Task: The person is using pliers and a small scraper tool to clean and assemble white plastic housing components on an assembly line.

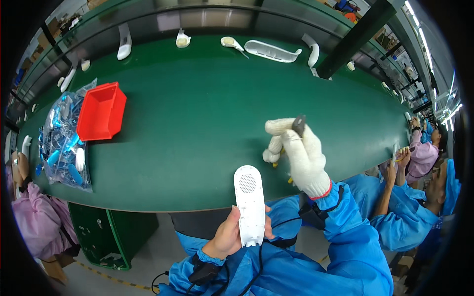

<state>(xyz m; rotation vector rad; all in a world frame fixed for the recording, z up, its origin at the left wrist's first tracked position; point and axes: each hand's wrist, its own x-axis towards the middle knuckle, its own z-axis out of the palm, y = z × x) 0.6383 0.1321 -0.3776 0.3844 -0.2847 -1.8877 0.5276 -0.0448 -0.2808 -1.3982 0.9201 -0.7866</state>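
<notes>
My left hand (228, 232) is bare and grips a long white plastic shell (251, 209) by its sides near the lower end. The shell stands lengthwise over the table's front edge, with a round patch of small holes near its rounded top. In a white knitted glove, my right hand (303, 158) is closed round a pair of small pliers (299, 124). Their dark jaws point up past the fingers, and bits of yellow handle show below. The pliers are apart from the shell, up and to its right.
A red bin (102, 112) sits beside a clear bag (63, 143) of blue and white parts on the green table (197, 123). White curved parts, one a long shell (272, 51), lie along the back. A dark post (353, 39) rises at back right. Co-workers sit at both sides.
</notes>
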